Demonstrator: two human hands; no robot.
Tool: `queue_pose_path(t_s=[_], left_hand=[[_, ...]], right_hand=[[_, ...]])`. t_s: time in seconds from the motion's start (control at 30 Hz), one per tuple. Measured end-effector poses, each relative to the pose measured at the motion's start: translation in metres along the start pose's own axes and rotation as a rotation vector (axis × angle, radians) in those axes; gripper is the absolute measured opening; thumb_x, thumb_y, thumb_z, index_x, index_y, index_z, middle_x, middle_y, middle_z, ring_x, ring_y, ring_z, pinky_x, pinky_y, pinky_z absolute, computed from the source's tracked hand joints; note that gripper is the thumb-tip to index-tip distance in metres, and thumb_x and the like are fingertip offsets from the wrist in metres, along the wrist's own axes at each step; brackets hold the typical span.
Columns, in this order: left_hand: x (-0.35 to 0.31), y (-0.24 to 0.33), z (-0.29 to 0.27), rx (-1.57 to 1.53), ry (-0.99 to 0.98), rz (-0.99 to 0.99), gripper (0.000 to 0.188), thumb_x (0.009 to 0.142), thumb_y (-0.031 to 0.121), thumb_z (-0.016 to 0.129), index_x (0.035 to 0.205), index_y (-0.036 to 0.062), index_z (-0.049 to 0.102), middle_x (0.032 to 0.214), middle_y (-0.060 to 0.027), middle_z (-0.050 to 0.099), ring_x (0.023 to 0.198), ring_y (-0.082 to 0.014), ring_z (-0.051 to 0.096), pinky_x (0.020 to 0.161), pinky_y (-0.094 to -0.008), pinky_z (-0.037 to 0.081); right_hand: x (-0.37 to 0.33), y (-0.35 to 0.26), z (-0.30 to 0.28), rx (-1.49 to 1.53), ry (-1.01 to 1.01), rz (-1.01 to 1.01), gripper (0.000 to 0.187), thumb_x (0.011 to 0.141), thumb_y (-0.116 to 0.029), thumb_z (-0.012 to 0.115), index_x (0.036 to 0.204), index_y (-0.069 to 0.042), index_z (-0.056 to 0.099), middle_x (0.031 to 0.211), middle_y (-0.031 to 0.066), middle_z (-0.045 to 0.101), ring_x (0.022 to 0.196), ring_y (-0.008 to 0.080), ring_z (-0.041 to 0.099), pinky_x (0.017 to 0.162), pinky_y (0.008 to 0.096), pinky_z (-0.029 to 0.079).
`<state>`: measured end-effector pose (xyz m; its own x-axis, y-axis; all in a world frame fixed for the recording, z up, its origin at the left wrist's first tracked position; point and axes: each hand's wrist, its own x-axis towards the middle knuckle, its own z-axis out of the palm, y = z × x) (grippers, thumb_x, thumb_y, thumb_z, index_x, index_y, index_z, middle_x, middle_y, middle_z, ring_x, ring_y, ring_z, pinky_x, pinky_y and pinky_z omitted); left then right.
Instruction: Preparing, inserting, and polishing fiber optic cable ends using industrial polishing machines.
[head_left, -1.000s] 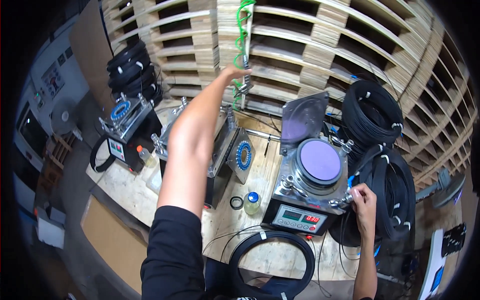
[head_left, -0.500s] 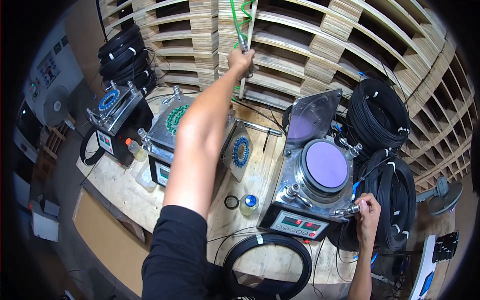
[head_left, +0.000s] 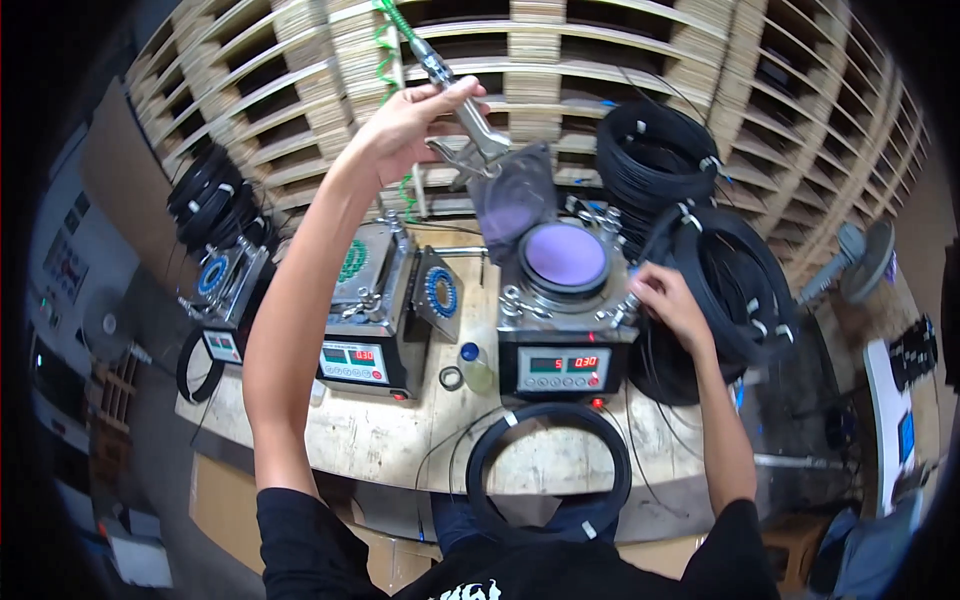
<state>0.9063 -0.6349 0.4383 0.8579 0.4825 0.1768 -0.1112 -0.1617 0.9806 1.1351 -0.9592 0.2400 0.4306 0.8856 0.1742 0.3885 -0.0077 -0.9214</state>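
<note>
Raised in front of the pallets, my left hand is closed around a metal air blow gun, fed by a green coiled hose. The gun hangs above the tilted-up clear lid of a benchtop polishing machine with a lit display. A round purple pad lies on top of this machine. At its right corner my right hand has its fingers closed on a metal corner clamp; the fingertips are partly blurred.
Two similar machines stand left, the nearer with a green ring fixture. Between machines are a blue-ringed plate, a blue-capped bottle and a black ring. Black cable coils pile up right; another coil overhangs the front edge. Wooden pallets rise behind.
My left hand has brought the blow gun from the pallets towards me, near the purple-pad machine's lid. My right hand stays at that machine's right corner. The head view has shifted.
</note>
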Motion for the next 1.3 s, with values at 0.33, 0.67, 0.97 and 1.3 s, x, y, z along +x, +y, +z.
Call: queue_pose_path(t_s=[0.33, 0.67, 0.97, 1.3], left_hand=[[-0.027, -0.012, 0.152, 0.031, -0.202, -0.14, 0.042, 0.098, 0.048, 0.068, 0.118, 0.0119, 0.073, 0.103, -0.0004, 0.065, 0.086, -0.0109, 0.06, 0.086, -0.0439, 0.057], [-0.029, -0.053, 0.089, 0.285, 0.372, 0.504, 0.046, 0.101, 0.033, 0.066, 0.134, 0.0025, 0.059, 0.1, -0.0075, 0.066, 0.087, -0.0122, 0.062, 0.069, -0.0293, 0.053], [-0.042, -0.216, 0.059, 0.371, 0.494, 0.321, 0.036, 0.097, 0.026, 0.071, 0.117, -0.0019, 0.061, 0.087, -0.0116, 0.069, 0.074, -0.0193, 0.067, 0.066, -0.034, 0.055], [-0.037, -0.226, 0.068, 0.643, 0.43, 0.385, 0.024, 0.105, 0.018, 0.056, 0.105, -0.0039, 0.046, 0.08, -0.0313, 0.064, 0.078, -0.0518, 0.063, 0.062, -0.0512, 0.048]], right_hand=[[0.055, -0.139, -0.007, -0.008, -0.323, -0.124, 0.048, 0.093, -0.035, 0.072, 0.126, -0.001, 0.066, 0.106, 0.007, 0.07, 0.096, 0.0135, 0.065, 0.085, 0.0281, 0.052], [0.05, -0.156, -0.024, 0.13, -0.323, -0.075, 0.027, 0.099, -0.016, 0.062, 0.121, -0.007, 0.048, 0.105, 0.0157, 0.071, 0.091, 0.0206, 0.074, 0.081, 0.0325, 0.06], [0.013, -0.112, -0.016, 0.209, 0.106, -0.086, 0.028, 0.1, -0.026, 0.066, 0.118, -0.008, 0.054, 0.09, 0.0036, 0.062, 0.087, 0.0135, 0.068, 0.08, 0.0308, 0.058], [0.001, -0.162, 0.027, 0.18, 0.139, -0.123, 0.029, 0.103, -0.032, 0.063, 0.122, -0.01, 0.062, 0.089, 0.0006, 0.059, 0.078, 0.0078, 0.059, 0.072, 0.0249, 0.054]])
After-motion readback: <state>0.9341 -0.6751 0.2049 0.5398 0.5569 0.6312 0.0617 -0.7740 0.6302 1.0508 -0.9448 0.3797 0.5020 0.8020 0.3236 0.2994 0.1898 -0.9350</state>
